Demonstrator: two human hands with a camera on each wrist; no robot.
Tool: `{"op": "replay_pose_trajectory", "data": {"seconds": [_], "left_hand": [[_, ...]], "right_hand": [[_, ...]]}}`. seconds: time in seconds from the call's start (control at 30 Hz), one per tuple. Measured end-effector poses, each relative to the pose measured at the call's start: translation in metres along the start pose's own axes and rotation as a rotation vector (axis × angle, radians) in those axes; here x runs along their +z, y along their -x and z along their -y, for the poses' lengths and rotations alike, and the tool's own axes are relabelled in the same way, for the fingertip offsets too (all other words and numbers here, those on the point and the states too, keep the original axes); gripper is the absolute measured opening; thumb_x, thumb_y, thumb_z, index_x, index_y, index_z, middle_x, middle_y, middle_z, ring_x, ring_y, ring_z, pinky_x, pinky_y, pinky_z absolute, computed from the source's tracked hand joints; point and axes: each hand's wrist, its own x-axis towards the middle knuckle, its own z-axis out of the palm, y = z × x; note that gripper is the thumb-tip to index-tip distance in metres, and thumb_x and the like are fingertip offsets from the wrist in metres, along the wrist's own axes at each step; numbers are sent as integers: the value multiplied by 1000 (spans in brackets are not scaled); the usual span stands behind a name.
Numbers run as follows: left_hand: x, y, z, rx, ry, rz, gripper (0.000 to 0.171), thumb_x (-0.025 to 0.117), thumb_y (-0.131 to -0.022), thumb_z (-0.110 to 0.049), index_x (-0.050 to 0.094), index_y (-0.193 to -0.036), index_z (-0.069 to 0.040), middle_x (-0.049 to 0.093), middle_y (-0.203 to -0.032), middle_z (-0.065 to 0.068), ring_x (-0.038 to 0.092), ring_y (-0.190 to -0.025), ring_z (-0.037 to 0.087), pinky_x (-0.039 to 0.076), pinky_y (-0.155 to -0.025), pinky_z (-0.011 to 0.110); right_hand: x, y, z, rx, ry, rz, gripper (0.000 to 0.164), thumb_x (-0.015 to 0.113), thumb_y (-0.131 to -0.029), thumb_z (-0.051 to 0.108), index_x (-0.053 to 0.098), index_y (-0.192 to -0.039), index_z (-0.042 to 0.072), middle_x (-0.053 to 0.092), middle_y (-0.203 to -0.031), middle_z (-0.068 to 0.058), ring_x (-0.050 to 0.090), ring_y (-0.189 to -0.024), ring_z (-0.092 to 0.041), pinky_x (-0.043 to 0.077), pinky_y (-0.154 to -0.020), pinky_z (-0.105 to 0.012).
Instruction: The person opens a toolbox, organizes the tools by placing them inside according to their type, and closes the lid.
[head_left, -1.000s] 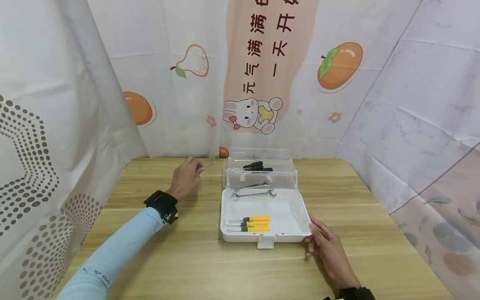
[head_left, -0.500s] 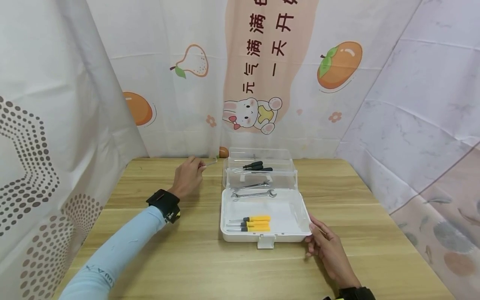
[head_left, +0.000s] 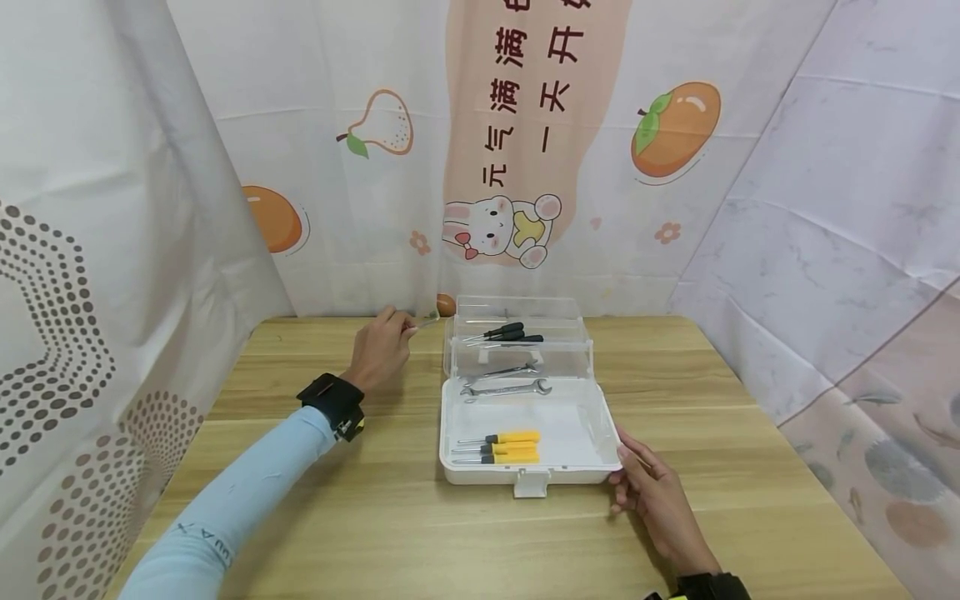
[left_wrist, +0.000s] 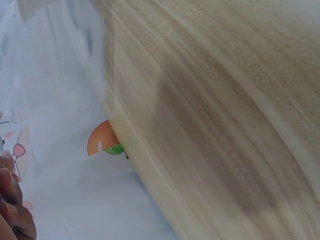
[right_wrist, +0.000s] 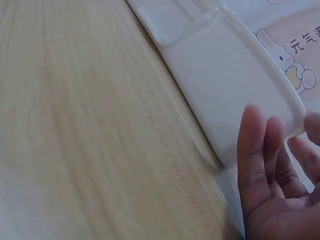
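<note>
At the table's far edge, left of the toolbox, my left hand (head_left: 381, 348) pinches a thin metal rod with a bent end, like a hex key (head_left: 428, 322). Only its curled fingers (left_wrist: 12, 212) show at the left wrist view's lower left. The white toolbox (head_left: 570, 474) stands open at the middle of the table. My right hand (head_left: 658, 498) holds its front right corner, thumb at the rim and fingers against the outer wall. In the tray lie several yellow-handled screwdrivers (head_left: 513, 447) and metal wrenches (head_left: 510, 389).
The clear lid (head_left: 517, 308) is folded back toward the curtain (head_left: 360, 217). Black-handled screwdrivers (head_left: 506, 332) lie at the lid part. A latch (head_left: 531, 483) hangs at the toolbox's front. Curtains also close off the left and right sides of the wooden table (head_left: 360, 533).
My left hand has moved slightly right, toward the toolbox, with the hex key, whose bent end now shows less. The right hand and the toolbox stay in place.
</note>
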Motion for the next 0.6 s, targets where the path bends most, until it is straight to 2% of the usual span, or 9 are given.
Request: {"op": "replay_pose_trajectory", "data": {"seconds": [0.37,0.6], "left_hand": [[6,-7,0,48,-6,-42,6,73,-95,-8,70,-94,-2,59,-88,9,61,-69,22,51,-56,38],[5,-8,-2,53,-10,-30,8,71,-97,-9,70,-95,-2,59,-88,9,60,-68,22,50,-56,36]], "right_hand": [[0,-1,0,-7,6,-10,60,63,-103,36,45,-155,11,61,-88,-9,54,-62,-12,59,-60,-37],[0,-1,-1,4,-4,-12,60,64,-103,36,46,-154,11,62,-88,-8,54,-62,-12,59,-60,-36]]}}
